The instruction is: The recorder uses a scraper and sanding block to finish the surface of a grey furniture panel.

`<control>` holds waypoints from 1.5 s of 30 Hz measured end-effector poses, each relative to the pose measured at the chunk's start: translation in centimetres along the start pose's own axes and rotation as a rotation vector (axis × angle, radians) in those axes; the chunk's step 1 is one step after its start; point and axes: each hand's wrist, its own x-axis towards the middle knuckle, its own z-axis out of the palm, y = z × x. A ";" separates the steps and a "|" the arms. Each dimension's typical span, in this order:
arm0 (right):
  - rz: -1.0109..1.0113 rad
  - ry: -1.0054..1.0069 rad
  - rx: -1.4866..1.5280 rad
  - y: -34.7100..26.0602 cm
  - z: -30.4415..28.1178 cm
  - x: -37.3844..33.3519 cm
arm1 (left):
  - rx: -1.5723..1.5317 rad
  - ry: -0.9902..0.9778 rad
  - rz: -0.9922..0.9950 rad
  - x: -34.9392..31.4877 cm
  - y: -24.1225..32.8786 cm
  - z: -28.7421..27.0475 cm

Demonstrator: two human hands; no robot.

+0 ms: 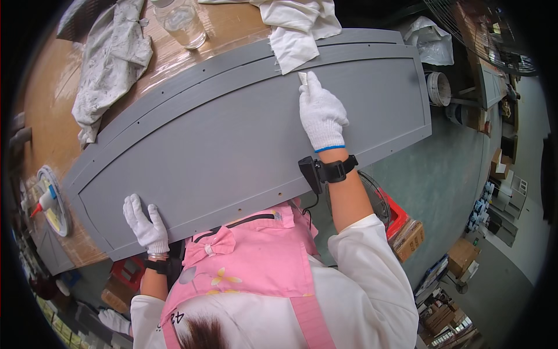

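Observation:
A long grey panel with a raised frame border lies across the table in front of me, on top of a similar grey panel whose edge shows behind it. My left hand, in a white knit glove, rests with its fingers stretched out on the near left part of the upper panel. Toward its far edge, my gloved right hand pinches a small pale piece, perhaps folded paper or cloth, against the surface. A white rag drapes over the far edge just beyond that hand.
Brown-topped table beneath the panels. On it are a stained cloth, a clear jar of liquid, and a red-tipped bottle by a round lid. A white bucket and fan stand right; boxes below.

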 end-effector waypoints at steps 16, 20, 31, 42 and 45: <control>0.063 0.072 -0.051 0.6 0.3 0.5 | 0.010 0.024 0.024 0.3 0.1 -0.1; 0.064 0.090 -0.050 1.2 0.3 1.2 | 0.004 0.029 0.018 0.3 0.2 0.0; -0.001 0.138 -0.046 0.9 -0.1 0.4 | 0.009 0.008 0.014 0.2 0.2 -0.1; -0.144 0.341 0.123 4.6 2.4 1.2 | -0.016 0.005 0.001 0.4 0.8 -0.5; -0.003 0.450 0.217 7.3 1.9 2.8 | -0.015 0.005 0.003 0.3 0.9 -0.6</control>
